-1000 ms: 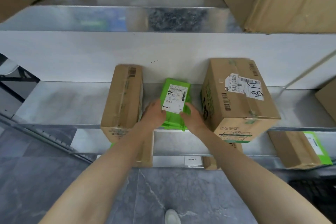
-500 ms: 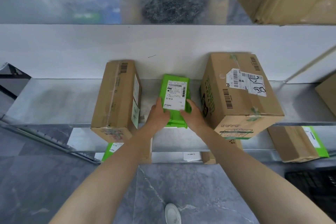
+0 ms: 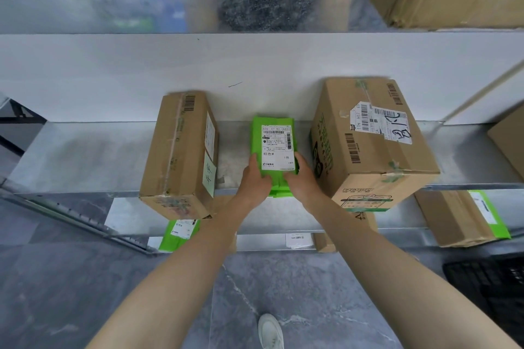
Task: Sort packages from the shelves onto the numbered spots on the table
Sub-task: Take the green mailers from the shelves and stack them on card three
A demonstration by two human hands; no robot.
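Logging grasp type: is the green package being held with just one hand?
No, the left hand and the right hand both grip the near end of the green package, one on each side.

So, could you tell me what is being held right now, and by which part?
The green package, gripped at its near end: left hand on its left edge, right hand on its right edge.

On the shelf (image 3: 85,156), the flat package (image 3: 276,147) sits between a narrow box (image 3: 178,156) on its left and a larger box (image 3: 368,144) on its right, with the left hand (image 3: 255,178) and right hand (image 3: 302,178) at its near corners.
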